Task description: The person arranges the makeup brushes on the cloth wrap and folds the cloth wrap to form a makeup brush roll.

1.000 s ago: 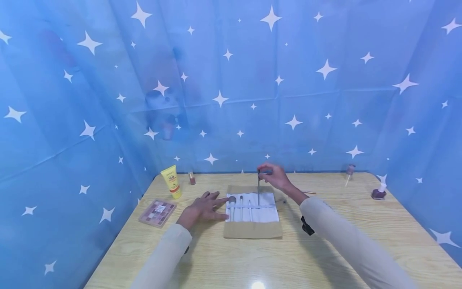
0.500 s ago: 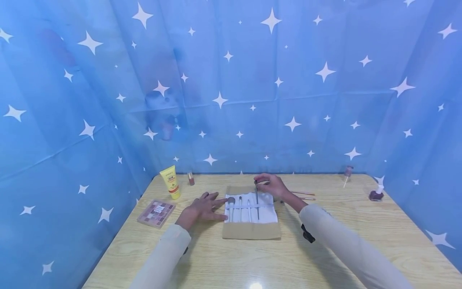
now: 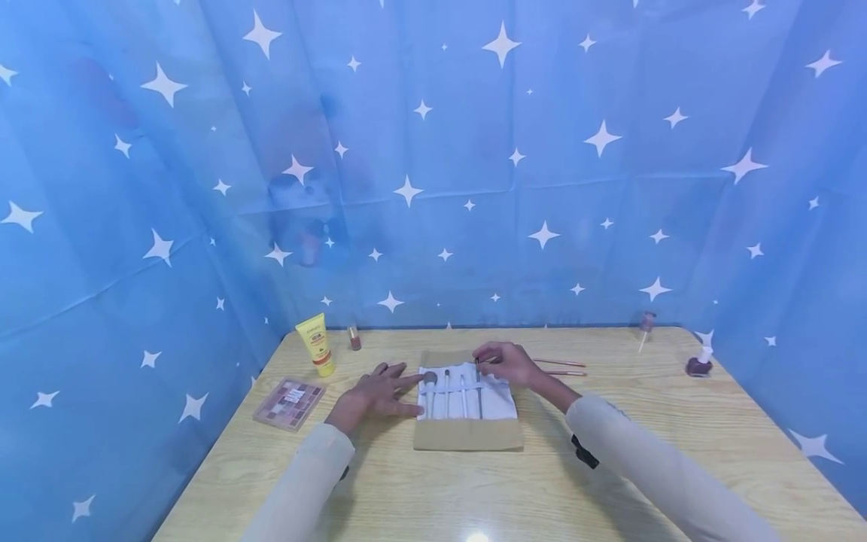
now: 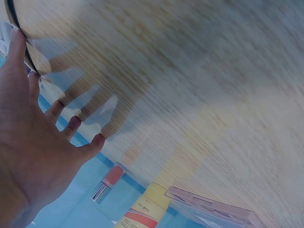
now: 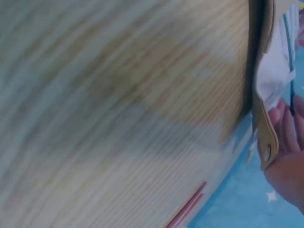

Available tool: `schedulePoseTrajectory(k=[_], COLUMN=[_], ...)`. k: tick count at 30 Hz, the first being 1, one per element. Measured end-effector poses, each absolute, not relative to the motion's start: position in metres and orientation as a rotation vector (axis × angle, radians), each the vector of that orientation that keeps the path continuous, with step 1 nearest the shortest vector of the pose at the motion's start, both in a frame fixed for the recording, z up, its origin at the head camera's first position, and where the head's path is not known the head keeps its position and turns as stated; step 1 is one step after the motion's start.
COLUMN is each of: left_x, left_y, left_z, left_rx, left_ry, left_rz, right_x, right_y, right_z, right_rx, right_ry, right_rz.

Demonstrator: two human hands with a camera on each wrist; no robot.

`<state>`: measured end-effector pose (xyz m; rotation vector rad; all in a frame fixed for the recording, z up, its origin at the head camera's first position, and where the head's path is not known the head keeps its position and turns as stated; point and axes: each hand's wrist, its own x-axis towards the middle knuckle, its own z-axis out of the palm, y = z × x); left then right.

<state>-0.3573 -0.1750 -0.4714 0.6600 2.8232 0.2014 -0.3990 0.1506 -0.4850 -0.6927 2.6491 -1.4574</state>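
Observation:
An unrolled makeup brush roll (image 3: 467,436), tan with a white lining, lies mid-table. Several brushes stand in a row across it, tucked under a band; a fluffy-headed makeup brush (image 3: 430,384) is leftmost. My right hand (image 3: 504,366) pinches the top end of a slim dark makeup brush (image 3: 480,399), whose shaft passes by the band to the right of the others. In the right wrist view, a snapped corner of the roll (image 5: 267,137) partly covers that hand. My left hand (image 3: 381,393) has spread fingers, and its fingertips touch the roll's left edge.
Two reddish thin sticks (image 3: 565,369) lie right of the roll. Left stand a yellow tube (image 3: 317,346) and a small lipstick-like bottle (image 3: 354,339), with an eyeshadow palette (image 3: 290,404) nearer. At right are a dark nail-polish bottle (image 3: 699,366) and a pinkish item (image 3: 646,325).
My right hand has lowered toward the roll, and the dark brush has slid down past the band toward the near flap. My left hand has stayed at the roll's left edge.

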Motion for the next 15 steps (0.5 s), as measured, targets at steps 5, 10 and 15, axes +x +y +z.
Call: schedulePoseTrajectory(k=[5, 10, 15], left_x=[-0.3581, -0.3584, -0.3572], left_y=[-0.1753, -0.1752, -0.1740], left_z=[-0.4730, -0.4731, -0.4715], left_rx=[0.657, 0.662, 0.659], left_ry=[2.819, 2.815, 2.815], left_rz=[0.210, 0.205, 0.213], right_x=[-0.3936, -0.3903, -0.3891], right_y=[0.1522, 0.1555, 0.1589], right_z=[-0.4868, -0.4890, -0.4900], right_rx=[-0.720, -0.805, -0.845], right_ry=[2.678, 2.707, 2.702], right_rz=[-1.397, -1.335, -1.309])
